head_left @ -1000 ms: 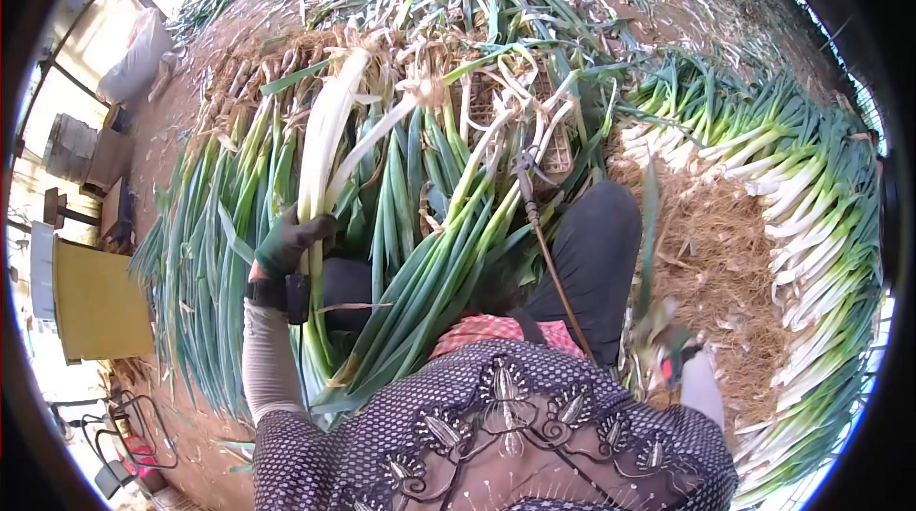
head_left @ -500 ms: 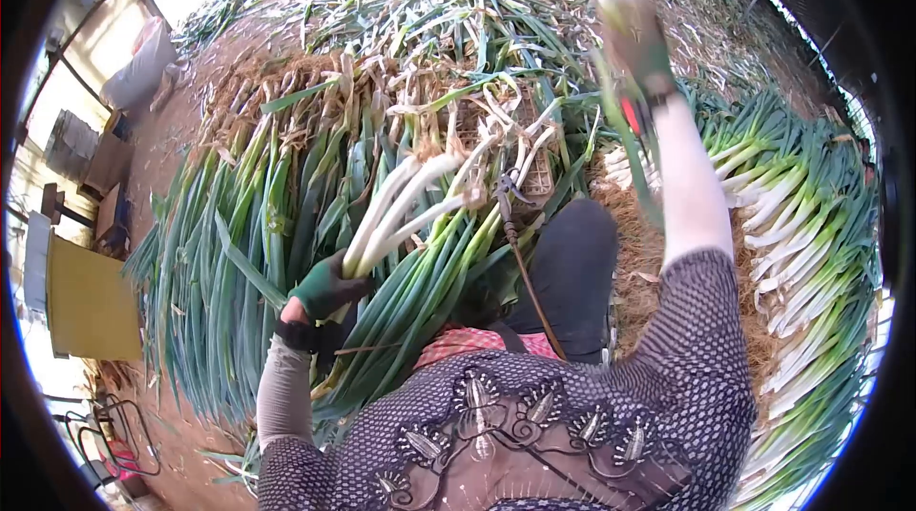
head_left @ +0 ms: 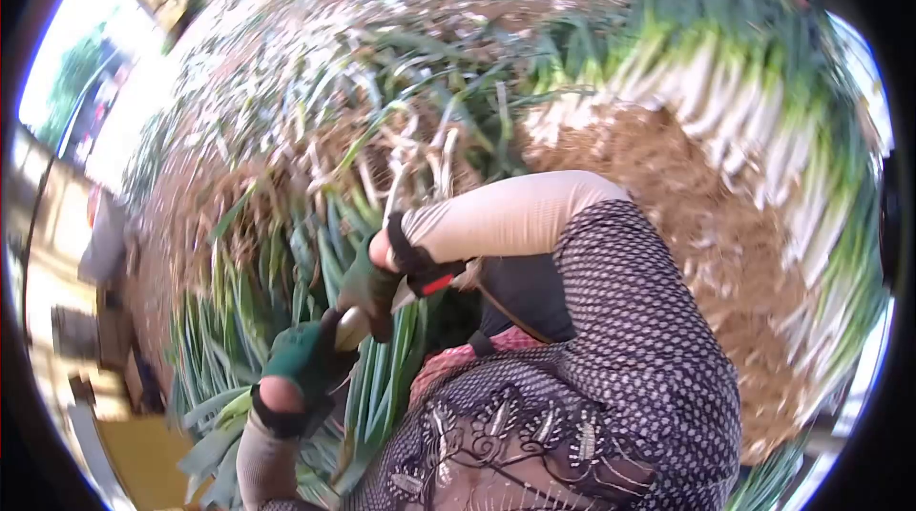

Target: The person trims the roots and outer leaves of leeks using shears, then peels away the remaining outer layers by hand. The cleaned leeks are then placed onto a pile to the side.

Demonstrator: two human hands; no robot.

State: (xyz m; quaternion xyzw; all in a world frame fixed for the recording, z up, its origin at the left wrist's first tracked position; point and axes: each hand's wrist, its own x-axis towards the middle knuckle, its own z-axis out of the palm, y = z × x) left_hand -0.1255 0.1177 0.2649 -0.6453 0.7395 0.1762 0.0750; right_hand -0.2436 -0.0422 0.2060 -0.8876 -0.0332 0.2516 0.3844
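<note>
A brown fibrous root bed [head_left: 706,253] is lying open at right; lower left, the green-gloved left hand [head_left: 307,354] is grasping a white leek stalk [head_left: 352,326] beside the green-gloved right hand [head_left: 366,290], grip unclear.

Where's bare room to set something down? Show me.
The clearest patch is the brown root litter, between the right sleeve and the curved row of white-stemmed leeks; it is strewn, not bare. Crowding is heaviest around the left hand and right hand, where green leaves pack close.

Left hand [head_left: 307,355] and right hand [head_left: 366,290] are wearing green fabric gloves with dark fingers; black straps [head_left: 277,417] circling wrists. Ribbed beige sleeves [head_left: 264,461] covering forearms. Black-and-white patterned top [head_left: 634,306] showing embroidered motifs [head_left: 587,437]; red-and-white checked cloth [head_left: 441,368] peeking out.
</note>
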